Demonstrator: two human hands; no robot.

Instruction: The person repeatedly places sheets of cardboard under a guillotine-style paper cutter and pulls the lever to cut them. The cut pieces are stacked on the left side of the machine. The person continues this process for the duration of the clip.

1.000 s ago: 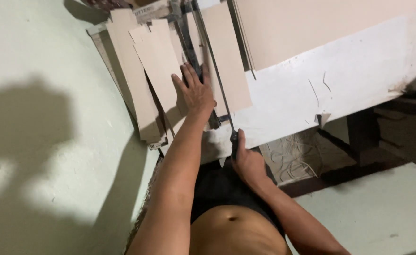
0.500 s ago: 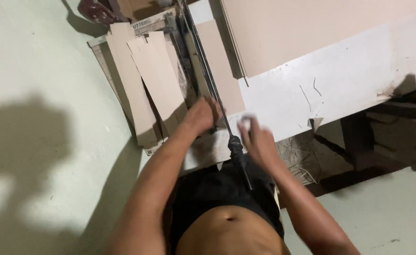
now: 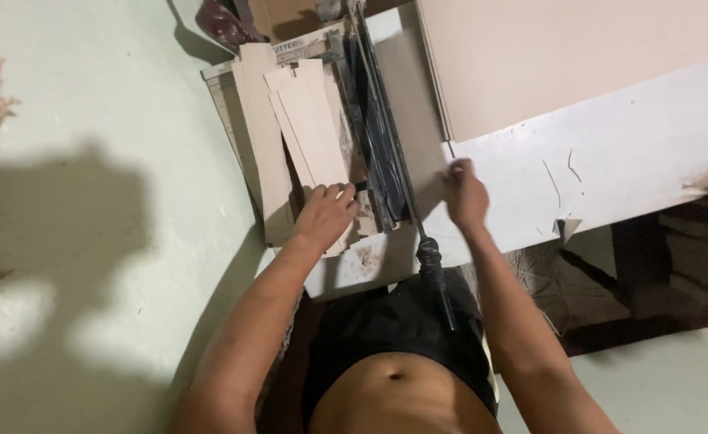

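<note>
Fingers [image 3: 455, 170] of right hand [image 3: 464, 195] pinching one card sheet [image 3: 406, 104], left hand [image 3: 326, 215] on cut strips [image 3: 309, 120]

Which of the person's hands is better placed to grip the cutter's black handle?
Probably the right hand: it rests on the board just above the black handle. The left hand lies on the cut strips, across the blade.

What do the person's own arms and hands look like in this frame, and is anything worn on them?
Both arms are bare from the upper arm down, with no sleeves. The left hand and right hand wear no gloves, and no watch, band or ring shows on either wrist or on the fingers. The only clothing in view is black shorts at the waist.
</note>
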